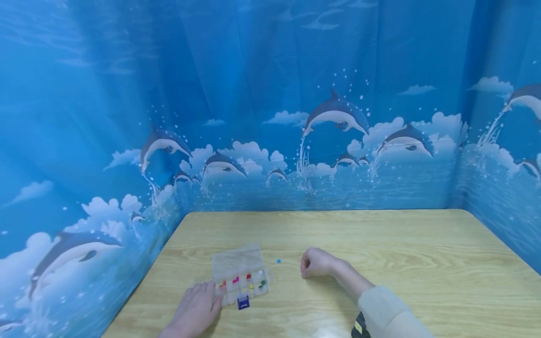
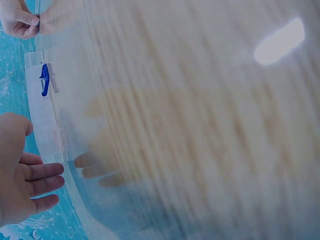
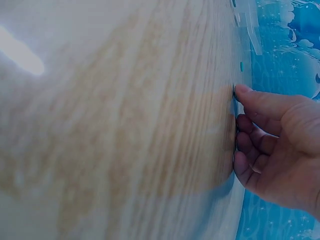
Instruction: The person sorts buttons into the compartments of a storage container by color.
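Note:
A clear plastic compartment box (image 1: pixel 230 296) lies with its lid (image 1: pixel 236 261) raised, small red, pink, orange, yellow, green and white pieces in its compartments. A blue latch (image 1: pixel 243 303) sits at its front edge. My left hand (image 1: pixel 196 305) rests at the box's left end, fingers fairly straight in the left wrist view. To the right of the box, my right hand (image 1: pixel 317 263) is down at the tabletop, fingers curled. Its thumb and fingertip pinch a small dark piece (image 3: pixel 234 92), mostly hidden. Between box and right hand lies a small blue round piece (image 1: pixel 279 261).
The wood-grain table (image 1: pixel 380 239) reflects light near its front. A blue dolphin-print curtain (image 1: pixel 253 94) surrounds its back and sides. A black device (image 1: pixel 360 326) shows beside the right sleeve (image 1: pixel 386 310).

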### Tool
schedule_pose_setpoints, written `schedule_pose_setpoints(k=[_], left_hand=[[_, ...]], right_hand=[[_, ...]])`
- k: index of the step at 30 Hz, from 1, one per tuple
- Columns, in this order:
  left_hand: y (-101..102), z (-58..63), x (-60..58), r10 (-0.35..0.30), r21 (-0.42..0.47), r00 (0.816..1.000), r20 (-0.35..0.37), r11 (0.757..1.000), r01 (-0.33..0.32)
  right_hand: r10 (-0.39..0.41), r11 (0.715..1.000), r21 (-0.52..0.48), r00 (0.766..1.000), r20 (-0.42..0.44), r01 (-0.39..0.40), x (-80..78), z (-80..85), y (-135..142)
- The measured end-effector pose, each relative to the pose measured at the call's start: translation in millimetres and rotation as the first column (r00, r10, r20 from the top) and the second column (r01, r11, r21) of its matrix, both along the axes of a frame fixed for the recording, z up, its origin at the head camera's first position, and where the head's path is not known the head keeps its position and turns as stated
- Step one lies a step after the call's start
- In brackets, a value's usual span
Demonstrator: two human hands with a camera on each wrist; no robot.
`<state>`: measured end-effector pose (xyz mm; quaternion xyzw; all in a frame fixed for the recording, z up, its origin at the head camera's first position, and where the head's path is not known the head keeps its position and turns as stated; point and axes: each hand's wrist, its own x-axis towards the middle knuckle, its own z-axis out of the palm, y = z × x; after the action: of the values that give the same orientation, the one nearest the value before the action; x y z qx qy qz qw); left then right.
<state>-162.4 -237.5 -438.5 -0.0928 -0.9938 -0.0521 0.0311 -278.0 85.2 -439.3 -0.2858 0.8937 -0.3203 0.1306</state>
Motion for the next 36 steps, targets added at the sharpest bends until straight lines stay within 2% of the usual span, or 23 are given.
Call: schedule_pose_setpoints(k=[5,10,17,26,32,36], left_hand=[[0.3,0.1,-0.4,0.006,0.010,1.000,0.016,1.000,-0.007],[0.2,-1.8,-0.5,0.001,0.015,1.000,0.023,1.000,-0.001],[0.0,-2.2,-0.8,0.008,0.000,1.000,0.027,1.000,-0.008],[1.6,0.1,2.4,-0.001,-0.001,1.000,-0.023,1.000,0.001],[1.1,-1.4,2.3,-0.008,0.010,0.999,-0.038,1.000,0.009],[0.5,-3.6,2.0,-0.021,0.014,0.997,-0.078,1.000,0.023]], right_hand=[[0.015,1.000,-0.010,1.000,-0.004,-0.015,0.1,1.0,0.3],[0.015,0.998,-0.062,1.000,0.017,-0.014,-1.3,-1.7,0.0],[0.067,0.990,-0.122,0.998,0.018,-0.064,-6.1,-1.0,-3.9],[0.091,0.980,-0.176,0.996,-0.017,-0.093,-5.8,6.4,-17.2],[0.084,0.974,-0.206,0.994,-0.068,-0.096,-3.7,9.3,-27.6],[0.093,0.968,-0.226,0.993,-0.072,-0.107,-2.3,10.4,-35.3]])
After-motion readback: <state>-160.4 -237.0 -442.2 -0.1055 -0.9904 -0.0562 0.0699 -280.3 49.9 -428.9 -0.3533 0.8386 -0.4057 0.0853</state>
